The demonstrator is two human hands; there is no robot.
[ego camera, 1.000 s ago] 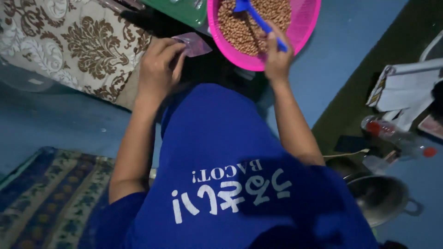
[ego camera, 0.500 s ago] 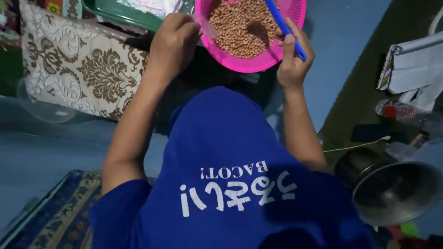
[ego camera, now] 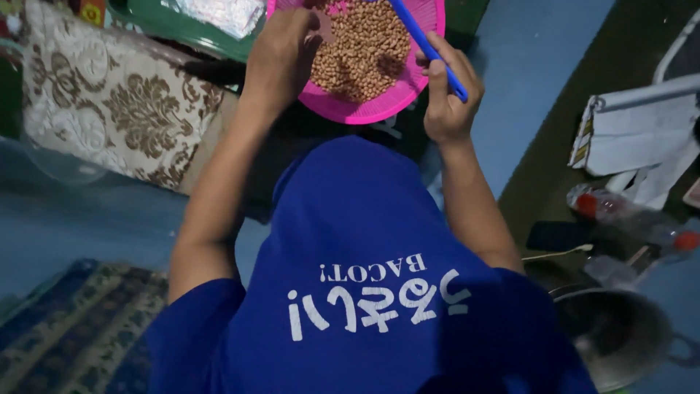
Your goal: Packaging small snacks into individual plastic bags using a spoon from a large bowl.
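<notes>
A pink basket (ego camera: 379, 106) full of brown peanuts (ego camera: 361, 51) sits on the floor in front of me. My right hand (ego camera: 448, 95) grips a blue spoon (ego camera: 426, 45) by its handle, the far end reaching over the peanuts. My left hand (ego camera: 281, 55) reaches over the basket's left rim and pinches a small clear plastic bag (ego camera: 324, 25) above the peanuts. My blue shirt (ego camera: 364, 277) fills the lower middle of the view.
A patterned cream and brown cushion (ego camera: 109, 109) lies left, a green tray (ego camera: 175, 29) behind it. A patterned mat (ego camera: 65, 328) is lower left. Right: a white cloth bag (ego camera: 634, 131), a plastic bottle (ego camera: 627, 215), a metal pot (ego camera: 620, 335).
My left hand moved right with the bag from beside the basket to over the peanuts. My right hand drew the spoon back toward the basket's right rim.
</notes>
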